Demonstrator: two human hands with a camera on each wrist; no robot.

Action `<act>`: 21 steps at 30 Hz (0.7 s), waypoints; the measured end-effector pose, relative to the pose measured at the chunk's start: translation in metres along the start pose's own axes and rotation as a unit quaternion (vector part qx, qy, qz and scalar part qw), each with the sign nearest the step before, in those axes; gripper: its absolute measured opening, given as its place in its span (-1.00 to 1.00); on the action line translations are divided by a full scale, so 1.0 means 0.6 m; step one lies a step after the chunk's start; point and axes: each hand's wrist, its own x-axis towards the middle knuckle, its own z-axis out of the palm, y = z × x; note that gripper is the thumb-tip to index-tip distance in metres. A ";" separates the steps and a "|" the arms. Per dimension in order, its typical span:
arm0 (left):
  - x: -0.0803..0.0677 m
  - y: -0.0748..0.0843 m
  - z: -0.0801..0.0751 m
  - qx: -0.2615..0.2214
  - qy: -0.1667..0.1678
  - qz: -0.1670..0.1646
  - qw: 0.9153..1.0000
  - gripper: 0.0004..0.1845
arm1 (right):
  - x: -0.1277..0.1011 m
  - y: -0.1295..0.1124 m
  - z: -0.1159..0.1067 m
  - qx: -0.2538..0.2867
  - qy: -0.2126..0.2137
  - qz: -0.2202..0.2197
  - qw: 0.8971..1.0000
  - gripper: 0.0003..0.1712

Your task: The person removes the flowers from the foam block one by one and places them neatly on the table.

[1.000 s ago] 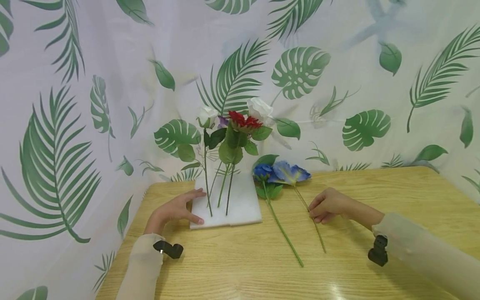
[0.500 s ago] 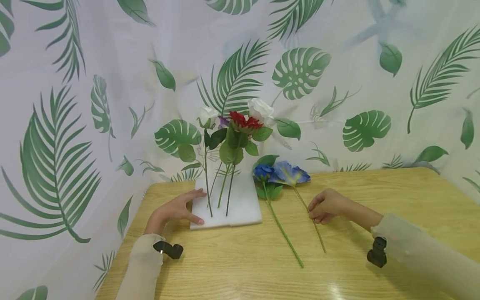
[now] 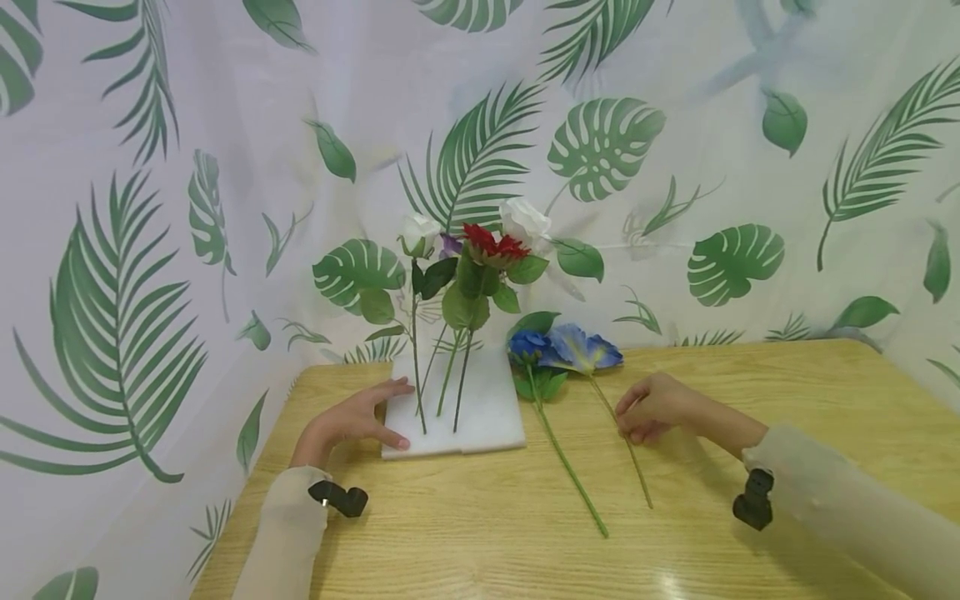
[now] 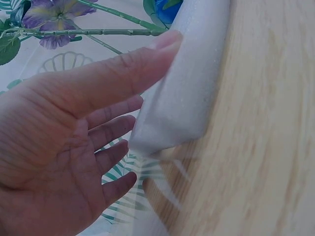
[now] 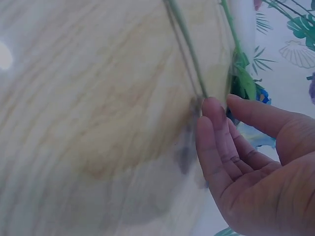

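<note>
My left hand (image 3: 356,419) rests at the left edge of a white foam block (image 3: 491,417), thumb on the front edge and fingers spread; in the left wrist view the thumb lies against the foam block (image 4: 187,93). A white rose (image 3: 420,233), a red flower (image 3: 491,246) and other stems stand upright in it. My right hand (image 3: 656,408) pinches the thin stem of a pale-blue flower with yellow markings (image 3: 581,348), which lies on the table. In the right wrist view, curled fingertips meet the stem (image 5: 189,42). A blue rose (image 3: 531,343) lies just left of it.
The wooden table (image 3: 480,533) carries everything. Behind it hangs a white curtain (image 3: 652,50) printed with green leaves. Another white flower (image 3: 523,221) stands behind the red one, and a purple flower (image 4: 59,19) shows among the stems.
The head view shifts very slightly. Both hands and the flowers stay where they were.
</note>
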 end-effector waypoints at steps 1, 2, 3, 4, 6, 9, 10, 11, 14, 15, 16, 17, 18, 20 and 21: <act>0.000 0.000 0.000 0.000 0.000 0.001 1.000 0.02 | 0.002 -0.003 0.000 0.001 0.001 -0.001 1.000 -0.65; 0.001 0.000 0.000 0.000 0.000 0.001 1.000 0.02 | 0.004 -0.006 0.000 0.000 0.001 -0.004 1.000 -0.64; 0.001 0.000 0.000 0.001 0.000 0.001 1.000 0.02 | 0.006 -0.010 0.000 0.001 0.000 -0.007 1.000 -0.63; 0.001 0.000 0.000 0.001 0.000 0.001 1.000 0.02 | 0.008 -0.015 0.001 0.000 -0.003 -0.015 1.000 -0.62; 0.001 -0.001 0.000 0.001 0.000 0.001 1.000 0.02 | 0.011 -0.025 0.003 0.002 -0.011 -0.029 1.000 -0.61; 0.000 -0.001 0.000 0.002 -0.001 -0.001 1.000 0.02 | 0.018 -0.045 0.007 0.012 -0.023 -0.050 0.998 -0.61; 0.000 -0.001 0.000 0.000 -0.001 -0.002 1.000 0.02 | 0.020 -0.052 0.009 0.016 -0.026 -0.057 0.998 -0.60; 0.000 -0.001 0.000 -0.001 -0.002 -0.003 1.000 0.02 | 0.022 -0.059 0.012 0.021 -0.029 -0.063 0.997 -0.60; 0.000 -0.001 0.000 -0.002 -0.002 -0.004 1.000 0.02 | 0.030 -0.081 0.020 0.037 -0.033 -0.082 0.995 -0.56; 0.001 -0.001 0.000 -0.003 -0.001 -0.004 1.000 0.02 | 0.034 -0.088 0.023 0.044 -0.035 -0.087 0.995 -0.54; 0.001 -0.001 0.000 -0.004 -0.001 -0.005 1.000 0.02 | 0.037 -0.095 0.027 0.050 -0.036 -0.091 0.994 -0.52; 0.001 -0.001 0.000 -0.003 0.000 -0.005 1.000 0.02 | 0.041 -0.102 0.030 0.056 -0.037 -0.095 0.993 -0.51; 0.002 -0.002 0.000 -0.003 0.001 -0.005 1.000 0.01 | 0.046 -0.109 0.034 0.064 -0.035 -0.096 0.993 -0.51; 0.002 -0.002 0.000 -0.005 0.001 -0.004 1.000 0.01 | 0.054 -0.122 0.041 0.082 -0.034 -0.097 0.991 -0.51; 0.002 -0.002 0.000 -0.004 0.001 -0.004 1.000 0.01 | 0.058 -0.129 0.046 0.090 -0.032 -0.097 0.991 -0.53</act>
